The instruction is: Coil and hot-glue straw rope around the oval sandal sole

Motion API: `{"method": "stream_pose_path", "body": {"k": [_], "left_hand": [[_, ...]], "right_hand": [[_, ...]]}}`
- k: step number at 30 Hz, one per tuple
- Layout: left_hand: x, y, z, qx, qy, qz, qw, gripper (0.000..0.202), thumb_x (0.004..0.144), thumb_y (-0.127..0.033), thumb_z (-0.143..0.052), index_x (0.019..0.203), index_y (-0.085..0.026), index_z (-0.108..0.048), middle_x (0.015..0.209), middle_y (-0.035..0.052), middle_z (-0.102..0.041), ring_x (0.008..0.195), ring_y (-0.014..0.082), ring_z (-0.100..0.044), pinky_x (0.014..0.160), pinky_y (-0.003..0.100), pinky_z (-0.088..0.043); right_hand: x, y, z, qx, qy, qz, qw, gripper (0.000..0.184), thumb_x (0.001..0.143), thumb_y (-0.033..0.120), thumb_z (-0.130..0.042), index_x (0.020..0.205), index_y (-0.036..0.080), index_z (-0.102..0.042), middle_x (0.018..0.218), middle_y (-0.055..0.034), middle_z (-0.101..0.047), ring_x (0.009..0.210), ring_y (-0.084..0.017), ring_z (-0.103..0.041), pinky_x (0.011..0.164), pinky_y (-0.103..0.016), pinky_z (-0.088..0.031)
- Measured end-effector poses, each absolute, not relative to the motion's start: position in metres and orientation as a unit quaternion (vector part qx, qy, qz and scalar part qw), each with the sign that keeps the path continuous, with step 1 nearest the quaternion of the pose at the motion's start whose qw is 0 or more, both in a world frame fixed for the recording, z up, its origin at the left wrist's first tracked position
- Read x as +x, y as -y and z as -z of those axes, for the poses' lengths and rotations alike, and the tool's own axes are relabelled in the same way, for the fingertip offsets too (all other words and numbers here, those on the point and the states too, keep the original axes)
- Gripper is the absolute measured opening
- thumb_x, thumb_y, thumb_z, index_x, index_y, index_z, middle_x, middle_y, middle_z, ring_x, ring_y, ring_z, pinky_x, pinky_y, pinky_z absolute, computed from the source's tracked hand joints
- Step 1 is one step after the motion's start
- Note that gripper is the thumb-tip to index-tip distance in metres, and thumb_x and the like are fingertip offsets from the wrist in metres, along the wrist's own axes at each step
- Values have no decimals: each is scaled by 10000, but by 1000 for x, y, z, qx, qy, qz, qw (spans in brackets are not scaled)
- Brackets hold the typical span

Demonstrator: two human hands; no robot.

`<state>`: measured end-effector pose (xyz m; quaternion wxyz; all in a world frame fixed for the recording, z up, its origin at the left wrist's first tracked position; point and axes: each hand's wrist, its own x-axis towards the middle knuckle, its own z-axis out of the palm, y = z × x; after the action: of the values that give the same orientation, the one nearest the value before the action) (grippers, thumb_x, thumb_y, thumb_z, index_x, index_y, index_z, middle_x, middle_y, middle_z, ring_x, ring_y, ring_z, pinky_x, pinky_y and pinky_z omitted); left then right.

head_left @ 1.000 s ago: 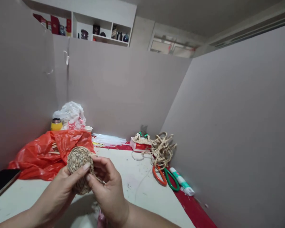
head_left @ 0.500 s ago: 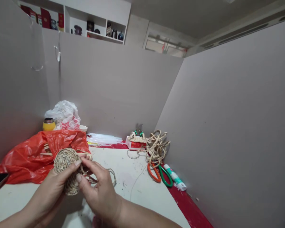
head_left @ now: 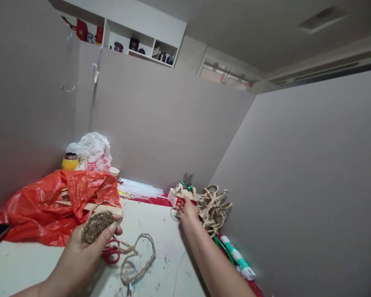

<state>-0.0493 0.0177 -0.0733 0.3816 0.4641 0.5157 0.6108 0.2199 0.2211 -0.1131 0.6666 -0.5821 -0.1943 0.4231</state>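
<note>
Left hand near left, thumb and fingers clamped on disc, held just above table. Disc's tail loops onto table beside scissors. Right hand far right, at tangle and box; can't tell whether it grips. Bag far left.

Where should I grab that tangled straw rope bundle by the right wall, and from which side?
Take the rope bundle at its near left edge, beside the right hand, coming in from the front left: the wall blocks its right side and the red box sits at its far left. Close on several strands together; one loose loop would probably just pull free.
</note>
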Motion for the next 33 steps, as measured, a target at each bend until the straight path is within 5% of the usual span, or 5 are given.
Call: {"method": "stream_pose_path", "body": {"k": [8,16,26,29,33], "left_hand": [[-51,-18,105,538,-462,-555,435,269,763,-414,-676,958,-242,-744,758,44,-745,676,214,-668,646,271,-559],[-54,-19,120,611,-440,-553,357,206,733,-322,-711,931,-303,-764,858,51,-760,755,245,-682,739,293,-557],[-47,-13,114,638,-360,-583,352,217,733,-258,-699,940,-281,-757,767,68,-731,658,224,-646,665,328,-520],[-42,-12,115,617,-369,-611,331,189,761,-275,-668,931,-279,-750,750,65,-717,657,215,-635,678,329,-498],[-40,-10,113,620,-366,-610,332,173,772,-287,-654,914,-273,-751,707,66,-697,630,209,-615,638,313,-471]], "right_hand": [[249,-249,125,-581,151,-363,713,304,920,288,-584,1199,172,-551,1201,-83,-592,981,-233,-626,806,-435,-537],[254,-234,111,-520,199,-312,770,302,922,287,-583,1199,171,-552,1200,-82,-592,980,-232,-627,807,-433,-536],[202,-195,67,-349,402,-420,735,287,923,288,-581,1184,168,-559,1174,-78,-603,951,-221,-635,784,-417,-544],[188,-179,57,-294,452,-442,717,217,926,281,-576,1100,152,-586,1003,-43,-643,769,-162,-648,653,-326,-556],[176,-164,49,-247,497,-450,700,195,816,321,-677,940,194,-596,662,63,-591,471,-85,-540,413,-178,-432]]}}
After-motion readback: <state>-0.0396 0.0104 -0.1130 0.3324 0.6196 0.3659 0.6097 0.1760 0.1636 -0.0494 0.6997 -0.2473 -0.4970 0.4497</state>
